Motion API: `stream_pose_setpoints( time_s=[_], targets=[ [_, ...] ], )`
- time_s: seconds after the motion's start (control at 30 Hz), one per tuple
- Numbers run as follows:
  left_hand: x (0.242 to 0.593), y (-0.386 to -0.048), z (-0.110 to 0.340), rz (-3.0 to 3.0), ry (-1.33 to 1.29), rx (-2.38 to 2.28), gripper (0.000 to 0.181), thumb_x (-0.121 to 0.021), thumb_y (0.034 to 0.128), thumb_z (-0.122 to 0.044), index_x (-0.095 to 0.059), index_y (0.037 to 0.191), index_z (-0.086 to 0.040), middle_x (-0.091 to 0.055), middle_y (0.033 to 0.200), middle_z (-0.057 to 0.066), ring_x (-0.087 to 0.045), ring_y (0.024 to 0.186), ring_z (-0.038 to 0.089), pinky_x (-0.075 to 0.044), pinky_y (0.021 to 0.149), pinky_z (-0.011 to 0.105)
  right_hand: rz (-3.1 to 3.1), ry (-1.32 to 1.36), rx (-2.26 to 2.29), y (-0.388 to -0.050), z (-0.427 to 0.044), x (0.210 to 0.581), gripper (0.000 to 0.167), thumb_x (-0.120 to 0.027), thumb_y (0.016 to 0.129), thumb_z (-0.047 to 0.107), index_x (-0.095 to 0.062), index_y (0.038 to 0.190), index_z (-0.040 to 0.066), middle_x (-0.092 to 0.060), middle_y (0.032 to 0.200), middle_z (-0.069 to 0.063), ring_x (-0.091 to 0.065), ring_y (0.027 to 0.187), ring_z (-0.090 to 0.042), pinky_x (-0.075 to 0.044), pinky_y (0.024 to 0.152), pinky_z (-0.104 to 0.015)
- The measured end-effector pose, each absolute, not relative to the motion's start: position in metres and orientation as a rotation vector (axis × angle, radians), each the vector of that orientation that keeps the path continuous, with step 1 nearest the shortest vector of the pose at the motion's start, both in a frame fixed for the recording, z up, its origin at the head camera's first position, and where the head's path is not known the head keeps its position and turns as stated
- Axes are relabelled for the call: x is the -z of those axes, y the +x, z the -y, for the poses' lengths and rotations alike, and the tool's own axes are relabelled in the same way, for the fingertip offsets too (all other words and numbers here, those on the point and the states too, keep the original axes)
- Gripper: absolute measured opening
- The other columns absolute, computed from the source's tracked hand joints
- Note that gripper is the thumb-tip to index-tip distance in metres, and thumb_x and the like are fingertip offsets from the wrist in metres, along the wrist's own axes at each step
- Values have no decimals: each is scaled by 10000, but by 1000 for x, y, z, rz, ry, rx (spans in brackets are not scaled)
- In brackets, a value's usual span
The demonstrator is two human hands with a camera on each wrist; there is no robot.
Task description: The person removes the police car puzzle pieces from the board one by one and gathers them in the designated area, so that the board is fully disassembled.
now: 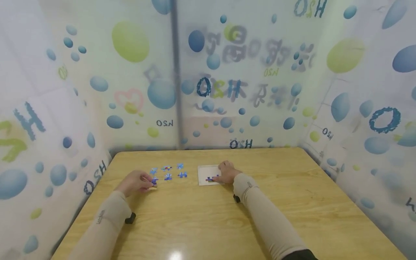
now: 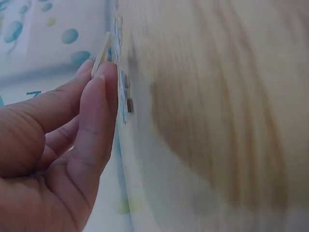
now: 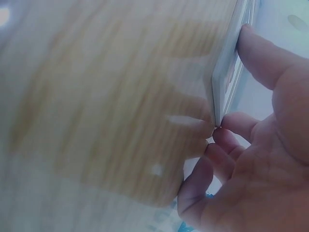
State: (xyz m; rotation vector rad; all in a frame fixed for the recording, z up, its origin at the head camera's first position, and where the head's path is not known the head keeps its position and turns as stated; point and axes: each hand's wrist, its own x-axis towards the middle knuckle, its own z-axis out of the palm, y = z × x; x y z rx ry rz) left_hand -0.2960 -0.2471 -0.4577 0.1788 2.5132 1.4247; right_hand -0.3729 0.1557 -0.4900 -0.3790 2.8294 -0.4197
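Note:
My left hand point(image 1: 137, 183) pinches a thin jigsaw piece point(image 2: 101, 54) between thumb and fingertips, just above the table; its pale edge faces the left wrist camera. Beside it lie several blue jigsaw pieces point(image 1: 168, 177) in two loose rows. To their right is a white puzzle tray point(image 1: 203, 173) with a few joined purple-blue pieces point(image 1: 212, 178) along its near side. My right hand point(image 1: 229, 173) holds the tray's right side, thumb over the rim and near the joined pieces. Its other fingers point(image 3: 195, 188) curl by the tray's edge, close to the tabletop.
The wooden table point(image 1: 195, 220) reaches back to a patterned curtain point(image 1: 208, 108) with blue and green dots, which also hangs at both sides. A small black device point(image 1: 130, 218) sits at the left wrist, and another point(image 1: 237, 198) at the right.

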Motion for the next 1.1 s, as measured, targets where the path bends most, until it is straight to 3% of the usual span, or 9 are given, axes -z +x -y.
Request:
stream_pose_setpoints(
  time_s=[0.33,0.67,1.1],
  targets=[
    [461,-297,247,-2520,55,-1414,178,-723,883,58,-656,1039,112,-695,884,148,-659,671,171,-593,623,282,-2834,-389,413,-373,-164,487,760,-656,959,515,-426,1481,14,-339,1536,-188,-332,1383,-348,-330,1166,-482],
    [461,-295,239,-2833,44,-1031,113,-812,814,-3,-704,845,7,-665,676,59,-619,570,173,-549,546,296,-2816,-399,429,-367,-160,486,745,-650,966,500,-419,1480,12,-350,1518,-191,-337,1371,-350,-335,1159,-486],
    [445,-289,238,-2928,104,-902,226,-771,894,-129,-697,1048,20,-712,821,65,-656,703,199,-538,632,370,-2798,-443,439,-367,-156,482,761,-636,979,494,-393,1499,-5,-304,1558,-213,-297,1419,-372,-316,1173,-497]
  ],
)
